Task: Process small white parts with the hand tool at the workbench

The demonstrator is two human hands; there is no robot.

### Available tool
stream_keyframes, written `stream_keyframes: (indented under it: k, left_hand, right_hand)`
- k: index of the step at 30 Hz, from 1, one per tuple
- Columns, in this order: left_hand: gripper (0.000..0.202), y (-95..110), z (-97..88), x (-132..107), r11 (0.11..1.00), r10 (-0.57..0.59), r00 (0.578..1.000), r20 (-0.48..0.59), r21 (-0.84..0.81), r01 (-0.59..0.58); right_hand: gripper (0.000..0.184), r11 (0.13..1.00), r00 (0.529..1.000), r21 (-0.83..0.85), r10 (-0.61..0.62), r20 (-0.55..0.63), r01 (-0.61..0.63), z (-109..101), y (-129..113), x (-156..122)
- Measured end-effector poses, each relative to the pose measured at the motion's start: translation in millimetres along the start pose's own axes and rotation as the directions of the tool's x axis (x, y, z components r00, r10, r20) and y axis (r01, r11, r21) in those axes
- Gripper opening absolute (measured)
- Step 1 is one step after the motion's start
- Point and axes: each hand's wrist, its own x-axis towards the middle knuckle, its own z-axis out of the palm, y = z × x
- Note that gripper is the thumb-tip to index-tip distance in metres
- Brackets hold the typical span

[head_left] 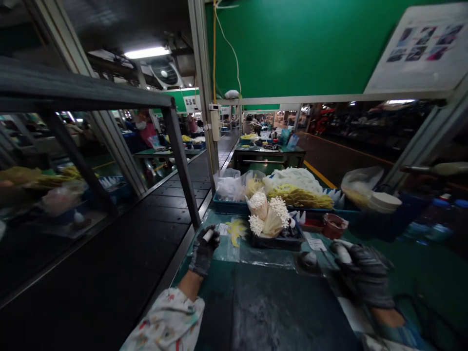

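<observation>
My left hand (204, 251), in a dark grey glove, hovers at the bench's left edge beside the conveyor. Its fingers are curled in, with a white cover on one finger; anything inside them is hidden. Right of it lie yellow petal-like pieces (236, 231) on a clear plastic sheet. My right hand (365, 273), in a striped grey glove with white on the fingers, is over the bench's right side and smeared by motion. Nearest to it are a dark round dish with a white tip (307, 262) and a reddish-brown cup (334, 226).
Bundles of white-tipped stems (272, 217) stand in a black tray (278, 242). Behind, a blue tray (230, 206) bears bagged white and yellow pieces. A dark mat (288, 307) covers the bench front. A conveyor (153, 214) and metal frame post (181, 165) border the left.
</observation>
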Motion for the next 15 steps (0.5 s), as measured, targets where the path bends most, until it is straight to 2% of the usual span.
stream_keyframes:
  k: [3, 6, 15]
  left_hand:
    - [0.043, 1, 1.2, 0, 1.000, 0.014, 1.000, -0.004, -0.008, -0.014]
    - [0.048, 1, 2.7, -2, 0.999, 0.035, 0.999, 0.002, -0.016, -0.035]
    - [0.048, -2, 1.1, -3, 0.999, 0.039, 0.999, 0.005, 0.003, -0.039]
  right_hand:
    - [0.055, 0.994, 0.996, 0.108, 0.008, -0.083, 0.001, -5, -8, 1]
    - [0.052, 0.987, 0.994, 0.158, 0.035, -0.107, -0.017, -8, -13, 1]
    - [0.052, 0.990, 0.994, 0.144, 0.025, -0.108, -0.009, -14, -17, 1]
